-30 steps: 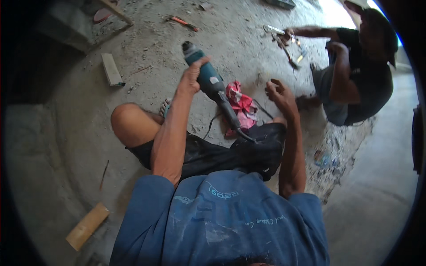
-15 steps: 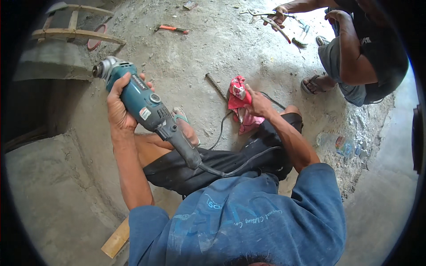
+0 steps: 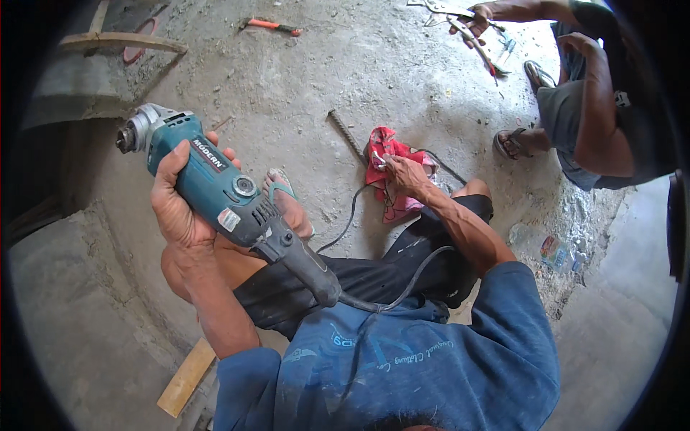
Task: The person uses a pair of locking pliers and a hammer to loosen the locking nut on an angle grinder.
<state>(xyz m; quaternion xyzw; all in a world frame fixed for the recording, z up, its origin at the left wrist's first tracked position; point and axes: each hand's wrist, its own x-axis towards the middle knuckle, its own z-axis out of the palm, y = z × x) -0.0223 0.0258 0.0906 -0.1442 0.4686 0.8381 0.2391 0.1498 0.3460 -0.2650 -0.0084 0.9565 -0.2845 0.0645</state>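
My left hand is wrapped round the body of a teal and black angle grinder, raised over my left knee. Its metal gear head points up and left, with no disc on it; the cord runs from its handle across my lap. By my right knee, my right hand is closed on a red and pink patterned cloth, the fingertips pinched at a whitish part of it. A long spiral drill bit sticks out beside the cloth. Whatever lies under the cloth is hidden.
Across from me at the right, a person's hand holds metal clamp-like pliers. An orange-handled hammer lies on the rough concrete floor. A plastic bottle lies at the right, a wooden board at the lower left, a wooden frame upper left.
The grinder has come closer and a little left in view. My right hand has shifted its hold on the cloth, which now lies lower and more spread. The other person's pliers have moved.
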